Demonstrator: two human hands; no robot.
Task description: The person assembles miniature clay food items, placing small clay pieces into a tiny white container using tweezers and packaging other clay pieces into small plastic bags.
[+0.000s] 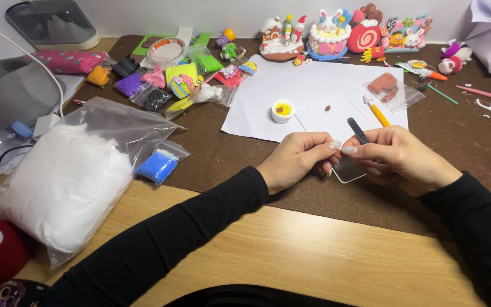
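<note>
Your right hand (pixel 400 159) is pinching a dark flat tool (pixel 358 130), blade-like, long axis tilting up and away to the left, tip sticking out above your fingers. Your left hand (pixel 298 159) is curling closed, fingertips meeting the right hand's fingertips just below the tool; whether it's pinching a small bit of clay can't be told, the spot is hidden. Both hands are sitting equally near the tool, but only the right is gripping it.

Both hands are hovering over the near corner of a clear plastic sheet (pixel 336 113), which is lying on white paper (pixel 291 91) on the brown mat (pixel 245 153) covering the tabletop (pixel 291 256). A tiny brown clay piece (pixel 327 107) is resting on the sheet, beyond the hands. A small white cup with yellow inside (pixel 283 110) is sitting just left of the sheet, a yellow-handled tool (pixel 377 112) just right of it. Well to your left a big bag of white clay (pixel 63 176) is lying, with a blue clay bag (pixel 158 166) touching it. Finished clay figures (pixel 331 35) are lining the far edge.
</note>
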